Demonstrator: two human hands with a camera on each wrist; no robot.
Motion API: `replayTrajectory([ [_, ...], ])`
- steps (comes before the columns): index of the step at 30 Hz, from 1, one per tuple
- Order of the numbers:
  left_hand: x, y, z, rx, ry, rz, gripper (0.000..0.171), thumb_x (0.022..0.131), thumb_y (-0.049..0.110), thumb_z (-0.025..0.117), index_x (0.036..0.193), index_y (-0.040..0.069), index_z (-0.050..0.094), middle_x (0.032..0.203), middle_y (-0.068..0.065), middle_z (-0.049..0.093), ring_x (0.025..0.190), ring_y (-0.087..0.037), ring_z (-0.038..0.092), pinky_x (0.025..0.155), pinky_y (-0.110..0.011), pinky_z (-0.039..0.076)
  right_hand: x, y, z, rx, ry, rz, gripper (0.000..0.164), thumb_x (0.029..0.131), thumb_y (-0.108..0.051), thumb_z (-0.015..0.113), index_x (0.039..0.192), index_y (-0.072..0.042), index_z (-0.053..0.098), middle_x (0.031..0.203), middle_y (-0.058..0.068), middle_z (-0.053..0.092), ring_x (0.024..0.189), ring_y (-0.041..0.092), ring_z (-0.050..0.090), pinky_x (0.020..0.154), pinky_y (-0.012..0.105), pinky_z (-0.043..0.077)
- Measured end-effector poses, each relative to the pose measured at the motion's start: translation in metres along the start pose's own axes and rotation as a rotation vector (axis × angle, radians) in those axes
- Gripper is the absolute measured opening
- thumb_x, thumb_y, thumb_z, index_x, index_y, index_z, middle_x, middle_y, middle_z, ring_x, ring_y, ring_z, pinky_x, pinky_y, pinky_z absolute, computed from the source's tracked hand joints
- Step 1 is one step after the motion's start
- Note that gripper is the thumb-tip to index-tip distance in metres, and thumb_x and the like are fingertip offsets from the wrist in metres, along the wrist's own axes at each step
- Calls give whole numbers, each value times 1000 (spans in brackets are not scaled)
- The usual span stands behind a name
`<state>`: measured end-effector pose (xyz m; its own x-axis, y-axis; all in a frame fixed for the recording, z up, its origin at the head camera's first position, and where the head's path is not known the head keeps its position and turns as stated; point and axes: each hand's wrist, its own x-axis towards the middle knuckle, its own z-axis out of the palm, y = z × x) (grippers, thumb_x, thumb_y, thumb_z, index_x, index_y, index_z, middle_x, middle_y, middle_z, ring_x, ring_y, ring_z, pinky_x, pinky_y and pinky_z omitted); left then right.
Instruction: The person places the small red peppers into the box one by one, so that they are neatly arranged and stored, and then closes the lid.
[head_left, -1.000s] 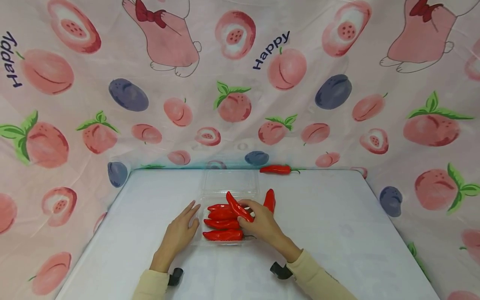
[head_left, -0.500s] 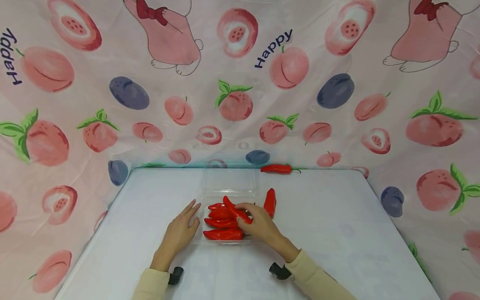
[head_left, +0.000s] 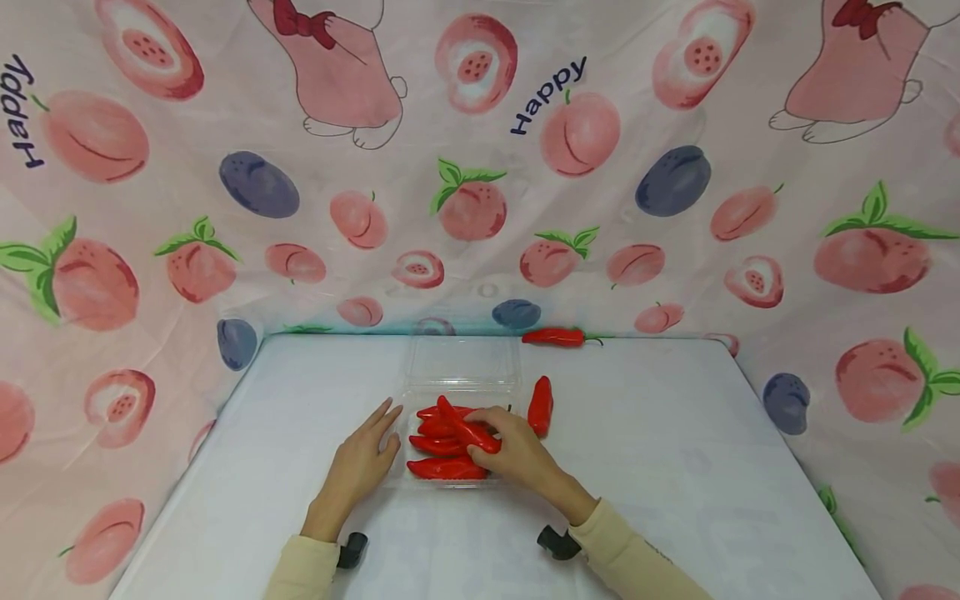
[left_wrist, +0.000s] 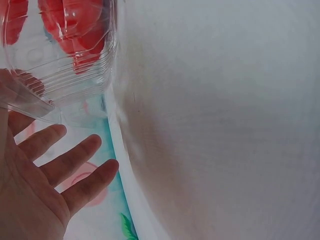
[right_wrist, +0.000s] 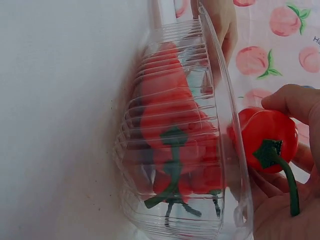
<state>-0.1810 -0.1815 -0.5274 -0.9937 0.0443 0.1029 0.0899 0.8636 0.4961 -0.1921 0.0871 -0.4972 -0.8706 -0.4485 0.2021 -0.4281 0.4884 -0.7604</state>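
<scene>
A clear plastic clamshell box [head_left: 397,482] lies with its lid [head_left: 461,362] folded back on the white table. Several red chili peppers [head_left: 446,468] lie side by side inside it. My right hand [head_left: 525,450] holds another red pepper [head_left: 467,429] over them, between thumb and fingers. In the right wrist view this pepper [right_wrist: 267,135] shows its green stem end, just beyond the box wall [right_wrist: 175,220]. At the box's left side, my left hand [head_left: 360,462] has its fingers extended; in the left wrist view the fingers [left_wrist: 75,160] are spread beside the clear wall [left_wrist: 75,85].
One red pepper [head_left: 540,407] lies on the table just right of the box. Another pepper [head_left: 555,337] lies at the table's back edge. A fruit-print cloth [head_left: 480,167] hangs behind the table [head_left: 637,467].
My right hand has moved slightly left and down with its pepper, which now sits lower over the peppers in the box. The left hand has stayed in place.
</scene>
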Motion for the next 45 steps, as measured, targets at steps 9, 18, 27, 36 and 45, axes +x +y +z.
replayTrajectory([
  [9, 0, 0, 1, -5, -1, -10, 50, 96, 25, 57, 145, 19, 50, 156, -4, 41, 132, -35, 54, 103, -59, 46, -2, 0, 2, -28, -24, 20, 39, 87, -20, 72, 125, -16, 63, 118, 1, 68, 99, 15, 61, 80, 20, 57],
  [18, -1, 0, 0, -3, 6, 0, 50, 96, 24, 57, 145, 18, 50, 156, -5, 42, 131, -35, 55, 102, -57, 48, -2, 0, 2, -10, -56, 11, 37, 90, -24, 71, 126, -16, 63, 120, 1, 67, 103, 15, 60, 79, 17, 55],
  [27, 0, 0, 0, -1, 8, -1, 50, 96, 24, 58, 145, 18, 51, 156, -5, 42, 131, -34, 55, 102, -58, 48, -3, 1, 5, -36, -89, 42, 36, 90, -26, 69, 125, -17, 64, 122, 3, 68, 107, 19, 62, 83, 24, 59],
  [36, 0, -1, 2, -7, 6, 0, 50, 95, 24, 59, 144, 18, 51, 156, -5, 42, 130, -34, 55, 101, -57, 49, -1, 3, 8, -54, -156, 23, 30, 92, -25, 67, 122, -18, 65, 117, 0, 70, 100, 14, 62, 84, 20, 56],
  [45, 0, -1, 1, -1, 6, -8, 52, 95, 26, 59, 145, 19, 50, 156, -6, 42, 133, -35, 53, 101, -57, 49, 1, 2, 9, -28, -222, 19, 29, 93, -26, 67, 121, -20, 66, 119, -2, 69, 105, 14, 60, 88, 21, 55],
])
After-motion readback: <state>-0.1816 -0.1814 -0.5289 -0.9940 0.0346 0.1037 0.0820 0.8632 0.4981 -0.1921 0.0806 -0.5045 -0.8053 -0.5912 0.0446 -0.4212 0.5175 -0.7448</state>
